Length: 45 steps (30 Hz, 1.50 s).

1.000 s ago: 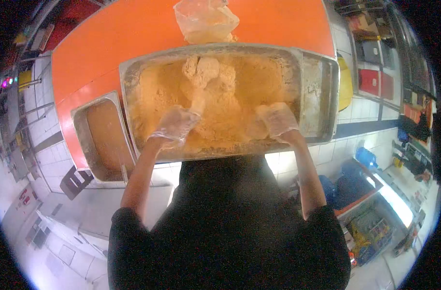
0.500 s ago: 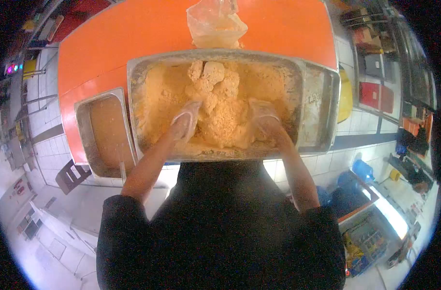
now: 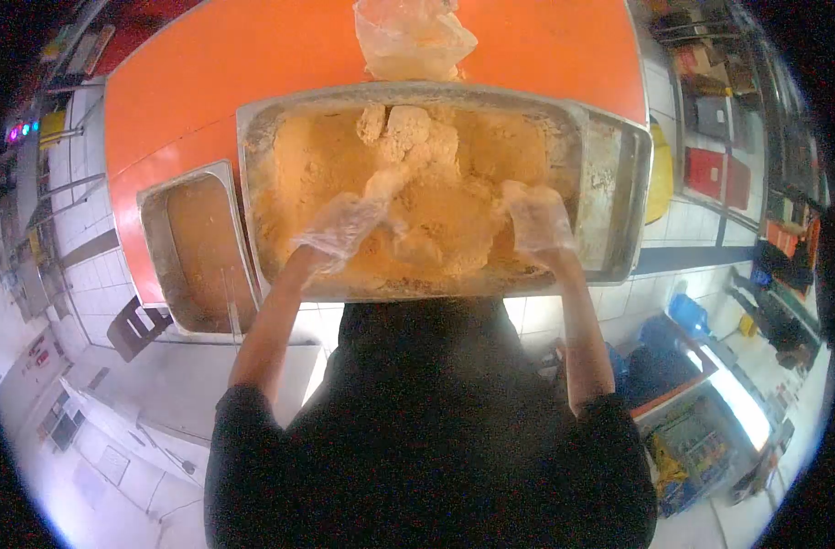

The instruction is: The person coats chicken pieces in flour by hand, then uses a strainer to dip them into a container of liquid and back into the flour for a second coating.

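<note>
A large metal tray (image 3: pixel 257 123) holds loose orange-tan breading flour (image 3: pixel 321 151). Breading-covered lumps (image 3: pixel 411 133) lie heaped at its back middle, and a mound of flour (image 3: pixel 449 224) spreads below them. Both hands wear loose clear plastic gloves. My left hand (image 3: pixel 344 229) hovers over the left of the mound, fingers stretched toward the lumps and thumb apart, slightly blurred. On the mound's right side, my right hand (image 3: pixel 538 220) has its fingers extended inward, dusted with flour, with nothing visible in them.
Behind the tray, a clear plastic bag (image 3: pixel 413 41) stands on the orange table (image 3: pixel 280 46). A smaller metal tray (image 3: pixel 198 247) sits at the left, and another metal pan (image 3: pixel 609 192) adjoins the right end. Crates with packets (image 3: pixel 696 457) are at the lower right.
Both hands have lifted out of the flour, and the gloves show more fully. The right hand has shifted right. Flour has been moved about on the mound.
</note>
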Tool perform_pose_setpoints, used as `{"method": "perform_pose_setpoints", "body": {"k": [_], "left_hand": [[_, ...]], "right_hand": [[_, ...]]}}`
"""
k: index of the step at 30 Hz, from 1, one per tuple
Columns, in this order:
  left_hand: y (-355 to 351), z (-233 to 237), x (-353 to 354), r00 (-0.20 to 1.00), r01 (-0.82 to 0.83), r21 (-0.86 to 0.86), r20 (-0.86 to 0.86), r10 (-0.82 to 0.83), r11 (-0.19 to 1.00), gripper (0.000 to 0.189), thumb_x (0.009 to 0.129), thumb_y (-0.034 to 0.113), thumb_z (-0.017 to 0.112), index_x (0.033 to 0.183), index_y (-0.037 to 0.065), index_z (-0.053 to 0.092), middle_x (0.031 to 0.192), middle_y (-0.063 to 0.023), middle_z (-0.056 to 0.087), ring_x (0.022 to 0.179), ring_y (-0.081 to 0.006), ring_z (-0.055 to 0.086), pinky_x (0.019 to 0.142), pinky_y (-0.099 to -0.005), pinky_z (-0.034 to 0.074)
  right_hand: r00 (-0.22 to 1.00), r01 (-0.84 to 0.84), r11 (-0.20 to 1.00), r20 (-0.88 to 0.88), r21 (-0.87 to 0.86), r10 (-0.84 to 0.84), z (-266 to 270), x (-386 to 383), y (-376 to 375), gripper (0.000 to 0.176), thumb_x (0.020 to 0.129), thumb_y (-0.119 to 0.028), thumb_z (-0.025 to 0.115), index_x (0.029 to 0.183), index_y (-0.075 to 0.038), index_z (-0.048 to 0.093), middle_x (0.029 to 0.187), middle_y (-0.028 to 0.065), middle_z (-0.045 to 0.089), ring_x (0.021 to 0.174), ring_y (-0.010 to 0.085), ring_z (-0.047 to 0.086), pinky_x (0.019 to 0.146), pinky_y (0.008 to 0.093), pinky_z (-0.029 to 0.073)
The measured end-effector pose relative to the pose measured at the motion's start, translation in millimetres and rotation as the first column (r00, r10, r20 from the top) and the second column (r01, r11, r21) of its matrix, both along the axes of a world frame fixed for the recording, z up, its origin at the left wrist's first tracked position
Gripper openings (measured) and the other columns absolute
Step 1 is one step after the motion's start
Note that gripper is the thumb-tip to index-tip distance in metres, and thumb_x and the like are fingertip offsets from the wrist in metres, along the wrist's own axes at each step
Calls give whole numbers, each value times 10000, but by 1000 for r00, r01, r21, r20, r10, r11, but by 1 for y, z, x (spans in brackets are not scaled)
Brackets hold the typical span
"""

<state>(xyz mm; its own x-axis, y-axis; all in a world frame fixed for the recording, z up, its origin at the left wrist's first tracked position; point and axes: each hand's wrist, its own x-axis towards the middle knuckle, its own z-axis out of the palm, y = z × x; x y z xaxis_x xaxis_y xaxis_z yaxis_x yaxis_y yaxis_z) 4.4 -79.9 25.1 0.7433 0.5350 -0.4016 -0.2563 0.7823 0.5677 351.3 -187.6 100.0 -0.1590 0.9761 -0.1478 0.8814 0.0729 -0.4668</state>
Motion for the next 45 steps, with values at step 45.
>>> {"method": "perform_pose_setpoints", "body": {"k": [45], "left_hand": [[47,13,130,748,398,343,-659,-84,851,367,889,286,500,1183,72,554,1189,-108,534,1132,-211,461,957,-348,363]], "right_hand": [[970,31,974,241,-225,25,-28,6,80,402,742,-115,552,1130,-9,545,1158,102,570,1079,246,520,968,347,365]]}}
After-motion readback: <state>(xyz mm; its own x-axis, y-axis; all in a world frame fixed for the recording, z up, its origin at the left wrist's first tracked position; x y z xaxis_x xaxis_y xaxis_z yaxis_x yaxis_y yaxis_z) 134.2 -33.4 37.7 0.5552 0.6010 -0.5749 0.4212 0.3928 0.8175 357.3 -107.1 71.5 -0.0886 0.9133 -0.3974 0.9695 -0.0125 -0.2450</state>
